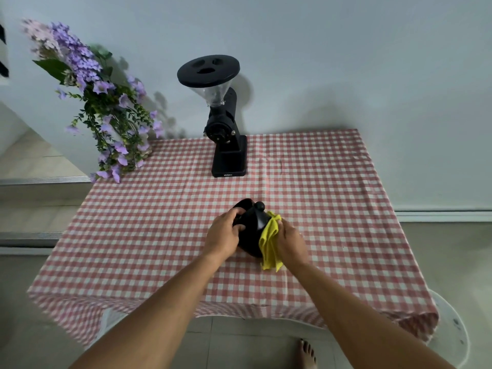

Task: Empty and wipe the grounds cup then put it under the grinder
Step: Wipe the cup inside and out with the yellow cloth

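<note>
the left hand (225,234) has its fingers curled round the near side of the cup (250,230) and grips it firmly. the right hand (291,241) bunches the cloth (270,245) in its fingers and presses it against the cup's right side, with a loose tail of cloth hanging down to the table (332,182). neither hand is slack - one clamps the cup and the other holds the cloth against it.

the cup sits low between the two hands, near the front middle of the table, and looks tipped over rather than upright. a round knob (259,206) shows at its far end. whether it rests on the table or is held just above it cannot be told, and its inside is hidden, so any leftover grounds cannot be seen.

well behind it, at the back edge against the wall, stands the grinder (226,123) with nothing under its spout, so the cup's place is free. flowers (101,102) lean in at the back left corner, away from the work. a bare foot (307,352) shows on the floor below the front edge.

as a judgement, the task is in its wiping step. no spilled grounds show on the table, so the emptying is probably done, though that cannot be checked here. what is left is to finish the wipe, let go of the cloth, turn the cup upright and carry it back to set it under the grinder - none of that has begun.
</note>
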`<state>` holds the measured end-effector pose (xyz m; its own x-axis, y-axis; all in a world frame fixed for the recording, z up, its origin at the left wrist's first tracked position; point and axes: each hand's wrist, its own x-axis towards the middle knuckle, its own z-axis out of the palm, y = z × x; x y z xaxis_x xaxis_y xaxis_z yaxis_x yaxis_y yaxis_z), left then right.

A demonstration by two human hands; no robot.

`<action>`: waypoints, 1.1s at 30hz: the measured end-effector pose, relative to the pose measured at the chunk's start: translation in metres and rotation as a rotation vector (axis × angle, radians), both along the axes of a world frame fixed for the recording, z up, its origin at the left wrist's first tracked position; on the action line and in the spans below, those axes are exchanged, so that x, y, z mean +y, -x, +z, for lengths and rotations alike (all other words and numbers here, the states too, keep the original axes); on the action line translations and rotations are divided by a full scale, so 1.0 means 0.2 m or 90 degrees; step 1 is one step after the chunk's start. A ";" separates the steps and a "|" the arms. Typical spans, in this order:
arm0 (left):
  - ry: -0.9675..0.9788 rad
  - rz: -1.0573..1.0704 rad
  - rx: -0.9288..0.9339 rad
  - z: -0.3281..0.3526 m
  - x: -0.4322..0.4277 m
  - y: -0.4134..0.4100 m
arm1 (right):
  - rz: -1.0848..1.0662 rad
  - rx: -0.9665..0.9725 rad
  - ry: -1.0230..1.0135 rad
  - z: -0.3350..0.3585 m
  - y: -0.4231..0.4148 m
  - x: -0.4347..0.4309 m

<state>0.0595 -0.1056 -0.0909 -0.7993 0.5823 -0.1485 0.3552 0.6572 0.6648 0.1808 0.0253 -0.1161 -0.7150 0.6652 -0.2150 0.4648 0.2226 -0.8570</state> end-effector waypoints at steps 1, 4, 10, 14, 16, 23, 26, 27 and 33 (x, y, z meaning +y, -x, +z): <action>-0.003 -0.008 -0.007 0.00 0.00 0.00 | -0.010 -0.043 0.025 0.00 0.00 0.05; -0.020 -0.026 -0.014 0.01 -0.01 0.02 | -0.073 -0.008 0.072 0.06 0.00 0.12; -0.027 -0.067 -0.003 0.03 0.03 0.05 | 0.067 0.138 0.121 0.20 0.09 0.11; -0.003 -0.096 0.057 0.02 0.04 0.05 | 0.082 0.140 0.156 0.17 0.11 0.11; 0.008 -0.119 0.086 0.02 0.04 0.03 | 0.002 0.120 0.189 0.19 0.15 0.12; 0.000 -0.106 0.046 0.01 0.07 0.00 | 0.007 0.114 0.223 0.21 0.20 0.08; -0.022 -0.072 0.010 0.02 0.06 0.01 | 0.088 0.145 0.093 0.17 0.15 0.02; -0.023 -0.073 0.015 0.02 0.06 0.01 | 0.087 0.156 0.081 0.16 0.14 0.01; -0.042 -0.073 0.045 -0.01 0.01 -0.02 | -0.139 0.026 0.354 0.26 0.22 0.13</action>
<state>0.0636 -0.1029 -0.0931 -0.7342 0.6770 -0.0520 0.4731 0.5650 0.6760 0.1375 0.0509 -0.0645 -0.5894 0.5931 -0.5485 0.4135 -0.3618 -0.8355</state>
